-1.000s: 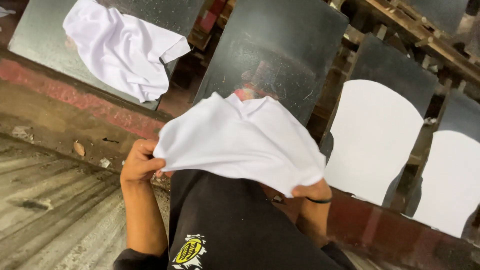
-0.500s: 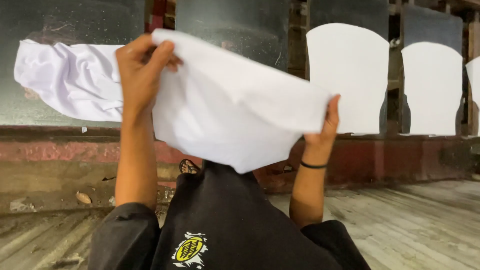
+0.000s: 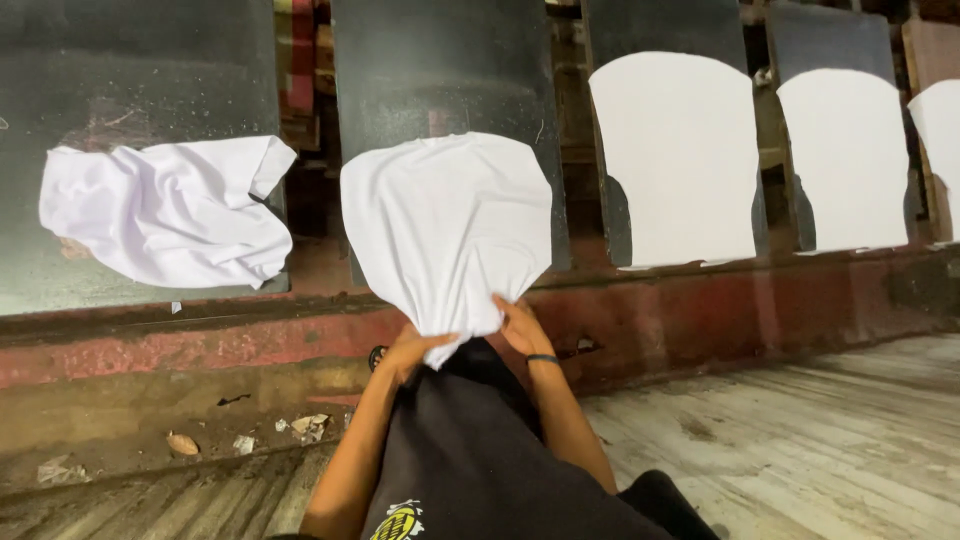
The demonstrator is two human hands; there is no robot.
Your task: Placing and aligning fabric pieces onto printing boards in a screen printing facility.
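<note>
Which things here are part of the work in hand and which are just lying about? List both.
In hand:
left hand and right hand, gripping the bunched bottom of the white shirt
dark board the shirt is pulled over

Lying about:
crumpled white shirt on the left board
covered boards to the right
litter on the floor

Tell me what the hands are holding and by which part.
Both the left hand and right hand grip a white garment by its bunched lower end; the rest is spread over a dark board.
</note>
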